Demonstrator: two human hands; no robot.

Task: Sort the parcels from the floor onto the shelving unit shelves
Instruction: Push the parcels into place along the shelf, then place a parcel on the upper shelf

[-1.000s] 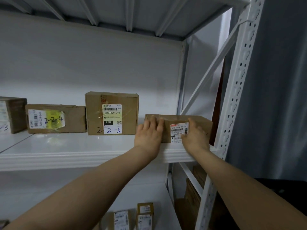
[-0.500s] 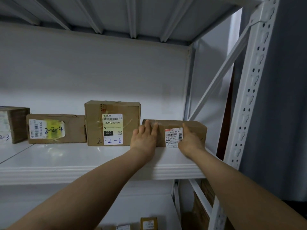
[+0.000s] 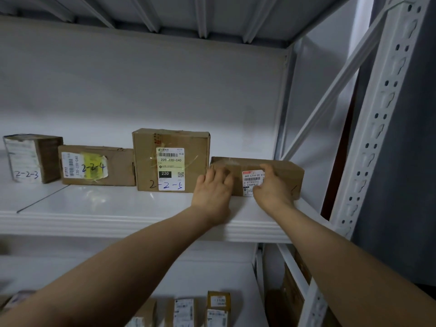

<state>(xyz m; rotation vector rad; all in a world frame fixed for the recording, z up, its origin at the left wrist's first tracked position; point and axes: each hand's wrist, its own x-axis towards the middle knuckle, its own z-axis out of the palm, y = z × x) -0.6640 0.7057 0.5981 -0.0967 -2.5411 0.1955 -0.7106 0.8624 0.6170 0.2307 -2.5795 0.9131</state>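
A low, wide cardboard parcel (image 3: 286,175) with a white barcode label lies on the white shelf (image 3: 113,208), at the right end of a row. My left hand (image 3: 212,187) presses its front left part with fingers laid against the face. My right hand (image 3: 271,185) covers the label's right side, fingers bent against the front face. The parcel's left end touches the taller parcel marked 2-2-5 (image 3: 171,160).
Parcels marked 2-2-4 (image 3: 96,165) and 2-2-3 (image 3: 31,158) stand further left on the same shelf. The perforated white upright (image 3: 377,128) and a diagonal brace (image 3: 330,90) close the right side. Several small parcels (image 3: 200,310) sit on the shelf below.
Both hands have pushed the low parcel back from the shelf's front edge and leftward, up against the 2-2-5 parcel. The camera has tilted upward.
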